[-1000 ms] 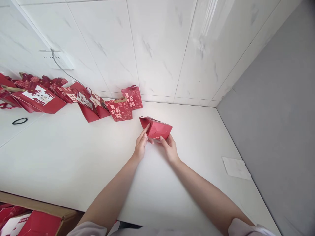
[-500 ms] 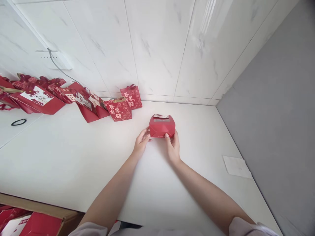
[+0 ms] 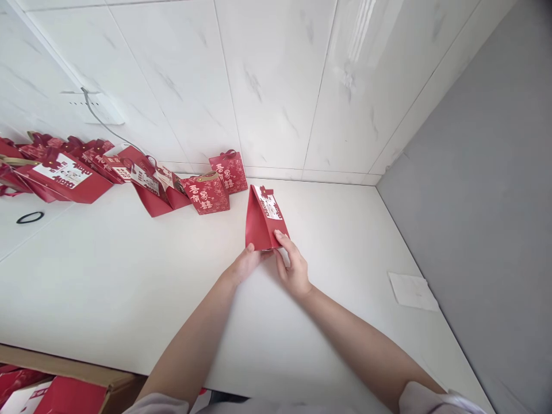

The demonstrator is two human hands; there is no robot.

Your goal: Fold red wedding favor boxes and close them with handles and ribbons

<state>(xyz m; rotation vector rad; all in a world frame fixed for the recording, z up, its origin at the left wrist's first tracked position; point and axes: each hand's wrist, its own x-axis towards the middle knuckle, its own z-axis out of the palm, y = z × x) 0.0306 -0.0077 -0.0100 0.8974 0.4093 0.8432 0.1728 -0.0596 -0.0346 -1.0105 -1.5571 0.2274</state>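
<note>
A red gift box [image 3: 259, 227] with a white printed label on its right face is tilted in front of me, above the white table. My left hand [image 3: 245, 264] supports its lower left corner, thumb on the near edge and the other fingers partly hidden underneath. On the lower right side, my right hand [image 3: 294, 265] grips the box with its fingers against the labelled face. Behind it to the left stand a patterned red gift box [image 3: 207, 194] with pale characters and a similar patterned box [image 3: 230, 171].
More red gift boxes [image 3: 77, 178] line the wall at the left. A black ring [image 3: 30, 218] lies on the white table [image 3: 129, 287]. At lower left sits a cardboard carton [image 3: 116, 376] holding red pieces. White paper [image 3: 413, 291] lies by the grey panel [image 3: 487, 190].
Both hands have turned the box, so its windowed face has gone from view and its folded side and label now show. My left hand has shifted slightly lower.
</note>
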